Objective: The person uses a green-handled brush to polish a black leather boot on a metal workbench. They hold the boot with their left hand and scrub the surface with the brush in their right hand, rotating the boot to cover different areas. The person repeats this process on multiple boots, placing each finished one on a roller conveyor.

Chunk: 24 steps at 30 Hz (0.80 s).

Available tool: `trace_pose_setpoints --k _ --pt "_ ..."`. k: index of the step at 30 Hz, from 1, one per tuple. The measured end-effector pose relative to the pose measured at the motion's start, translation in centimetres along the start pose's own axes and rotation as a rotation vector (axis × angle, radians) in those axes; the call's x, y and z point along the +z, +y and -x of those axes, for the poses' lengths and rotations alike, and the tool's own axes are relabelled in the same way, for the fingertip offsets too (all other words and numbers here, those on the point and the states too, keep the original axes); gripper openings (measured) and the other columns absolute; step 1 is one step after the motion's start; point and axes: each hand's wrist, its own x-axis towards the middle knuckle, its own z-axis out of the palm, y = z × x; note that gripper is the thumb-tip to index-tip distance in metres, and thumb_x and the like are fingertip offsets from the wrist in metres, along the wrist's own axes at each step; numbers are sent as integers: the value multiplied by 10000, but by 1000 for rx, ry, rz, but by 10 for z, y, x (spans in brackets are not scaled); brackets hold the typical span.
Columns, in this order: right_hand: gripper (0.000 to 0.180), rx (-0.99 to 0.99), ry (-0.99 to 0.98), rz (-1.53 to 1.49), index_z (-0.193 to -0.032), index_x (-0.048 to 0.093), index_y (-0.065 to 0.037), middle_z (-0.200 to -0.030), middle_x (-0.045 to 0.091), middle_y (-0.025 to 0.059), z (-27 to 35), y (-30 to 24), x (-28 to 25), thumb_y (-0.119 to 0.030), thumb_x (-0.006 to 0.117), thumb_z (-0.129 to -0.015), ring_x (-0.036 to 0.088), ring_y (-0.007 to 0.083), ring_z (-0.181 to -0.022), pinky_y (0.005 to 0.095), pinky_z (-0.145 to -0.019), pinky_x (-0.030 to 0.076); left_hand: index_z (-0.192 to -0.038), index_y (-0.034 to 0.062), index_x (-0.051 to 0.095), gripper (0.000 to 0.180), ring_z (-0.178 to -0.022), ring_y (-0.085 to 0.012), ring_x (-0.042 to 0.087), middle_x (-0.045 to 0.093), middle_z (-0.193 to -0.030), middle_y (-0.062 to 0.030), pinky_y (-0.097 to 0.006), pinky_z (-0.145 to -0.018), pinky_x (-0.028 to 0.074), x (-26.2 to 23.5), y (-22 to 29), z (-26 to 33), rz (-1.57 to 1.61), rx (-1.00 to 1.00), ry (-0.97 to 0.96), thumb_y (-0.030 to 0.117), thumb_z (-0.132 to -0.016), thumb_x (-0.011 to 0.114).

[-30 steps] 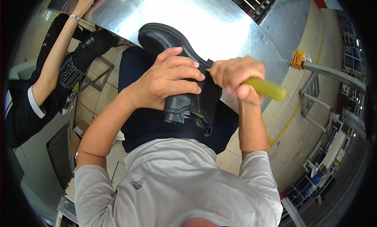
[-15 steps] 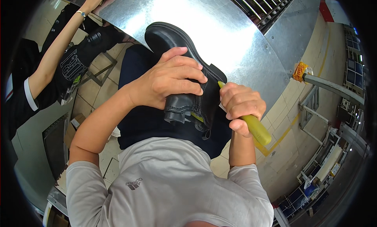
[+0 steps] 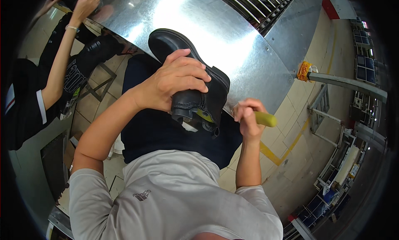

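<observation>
1. Black boot point(image 3: 218, 94), in the head view, lies over the dark trousers point(image 3: 149, 130), toe towards the metal table point(image 3: 274, 67).
2. Left hand point(image 3: 174, 80) clasps its upper, fingers curled over.
3. Right hand point(image 3: 250, 115), fist round a green handle point(image 3: 267, 119), has drawn back from the heel point(image 3: 222, 77); it now sits apart, so only the left hand seems to steady the boot.

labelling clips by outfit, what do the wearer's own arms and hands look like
The left hand and right hand are bare, without gloves over the fingers. The forearms are uncovered, and short, light-grey sleeves end near the elbows. No watch or cable shows; blur hides finer detail on the right hand.
</observation>
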Motion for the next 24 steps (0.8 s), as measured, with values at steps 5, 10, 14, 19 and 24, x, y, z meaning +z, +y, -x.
trace_pose_setpoints --k 5,10,14,19,24 --pt "386 -228 -61 428 -1206 695 13 -877 624 62 -2 -1 24 -266 769 -949 557 132 -663 258 -602 454 -1154 172 696 498 -1284 -265 586 669 -1274 -20 -509 -1206 262 0 0 3 -34 39 15 202 -684 861" --pt "517 -12 2 131 -1354 588 22 -802 624 59 5 5 21 -305 732 -981 584 141 -691 267 -639 479 -1098 165 715 385 -1280 -266 592 696 -1253 -30 -502 -1223 237 5 3 16 -93 54 18 214 -737 839" --pt "491 -139 180 4 -1333 526 8 -670 527 66 -38 -19 39 -353 643 -1022 533 145 -544 302 -537 492 -1053 162 729 322 -1270 -262 600 712 -1234 -35 -489 -1226 231 7 5 22 -106 51 24 220 -753 830" --pt "201 -53 149 -247 -1106 559 -7 -588 444 7 -81 -28 61 -155 644 -998 409 102 -449 269 -426 376 -1096 163 727 403 -1279 -258 590 690 -1270 -23 -501 -1219 241 3 5 19 -51 52 31 142 -707 831" --pt "167 -2 157 -164 -979 554 -17 -573 442 0 -98 -27 83 -148 654 -997 385 88 -429 261 -411 352 -1064 154 748 286 -1254 -259 602 709 -1241 -37 -480 -1218 215 8 -3 30 -74 102 20 227 -794 806"
